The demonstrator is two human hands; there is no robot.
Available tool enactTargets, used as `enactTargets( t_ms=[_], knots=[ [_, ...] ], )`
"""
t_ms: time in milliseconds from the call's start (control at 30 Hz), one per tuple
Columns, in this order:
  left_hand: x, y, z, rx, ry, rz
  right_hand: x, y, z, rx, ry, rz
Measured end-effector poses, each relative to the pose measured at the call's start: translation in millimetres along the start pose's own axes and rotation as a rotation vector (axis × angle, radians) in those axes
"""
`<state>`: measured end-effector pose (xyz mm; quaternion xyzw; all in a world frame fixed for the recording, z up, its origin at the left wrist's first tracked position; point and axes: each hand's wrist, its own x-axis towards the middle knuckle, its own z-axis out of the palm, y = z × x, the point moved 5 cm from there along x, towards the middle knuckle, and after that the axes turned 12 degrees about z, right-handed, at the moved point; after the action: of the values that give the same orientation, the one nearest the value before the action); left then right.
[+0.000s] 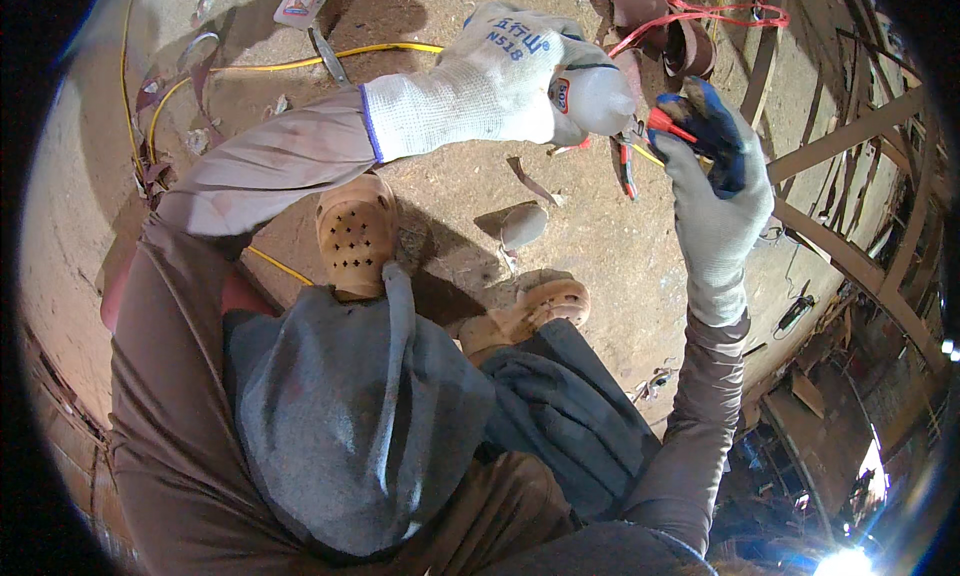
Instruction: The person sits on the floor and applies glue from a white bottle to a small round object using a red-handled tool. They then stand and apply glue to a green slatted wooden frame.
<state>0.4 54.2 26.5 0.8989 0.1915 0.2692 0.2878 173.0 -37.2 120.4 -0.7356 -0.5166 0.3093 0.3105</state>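
Bottle clasped in left hand, fingers wrapped round; right hand, fingers bent, pinching red nozzle.

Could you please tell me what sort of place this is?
Probably a rough workshop or work yard, though I cannot be certain: long flat strips lie in a jumble at right, a yellow cable crosses the littered ground, and the gloved left hand holds a whitish bottle.
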Motion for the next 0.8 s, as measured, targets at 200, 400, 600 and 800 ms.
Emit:
enactTargets(
  t_ms=[200,400,600,800],
  knots=[
    [5,5,0,0.031,-0.057,0.0,5,-10,8,-0.108,-0.052,-0.088],
    [3,10,-8,0.071,-0.143,-0.014,3,-23,14,-0.475,-0.123,-0.368],
    [10,15,-12,0.126,-0.12,0.078,2,-23,24,-0.595,-0.052,-0.534],
    [2,11,-6,0.361,-0.144,0.127,0,-9,34,-0.574,-0.118,-0.237]
  ],
)
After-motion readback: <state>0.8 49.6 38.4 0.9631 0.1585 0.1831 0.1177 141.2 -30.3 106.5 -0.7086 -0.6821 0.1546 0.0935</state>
